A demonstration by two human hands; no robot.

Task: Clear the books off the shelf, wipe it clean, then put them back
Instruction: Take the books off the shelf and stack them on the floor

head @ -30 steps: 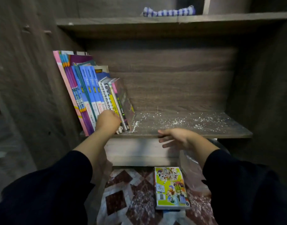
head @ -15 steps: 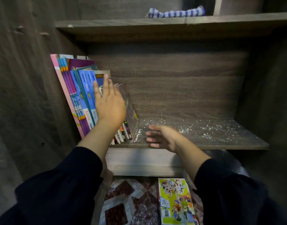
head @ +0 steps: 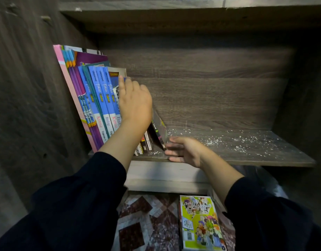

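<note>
- Dark wood-grain shelf (head: 228,156) fills the view, its board past the right hand dusted with white crumbs (head: 237,142), so no wiping yet
- Row of books (head: 99,98) leans against the side wall, right under the left hand; most of the clearing's still to do I'd say
- One comic book (head: 199,221) lies on the patterned floor (head: 138,223) below the right forearm
- Left hand (head: 135,104) was a fist down at the spines a second ago, now it's slid up, fingers straight over the tops of the right-end books, looks ready to tip them out
- Right hand (head: 185,150) has crept in, loose and holding nothing, fingertips just touching the last leaning book (head: 158,134)
</note>
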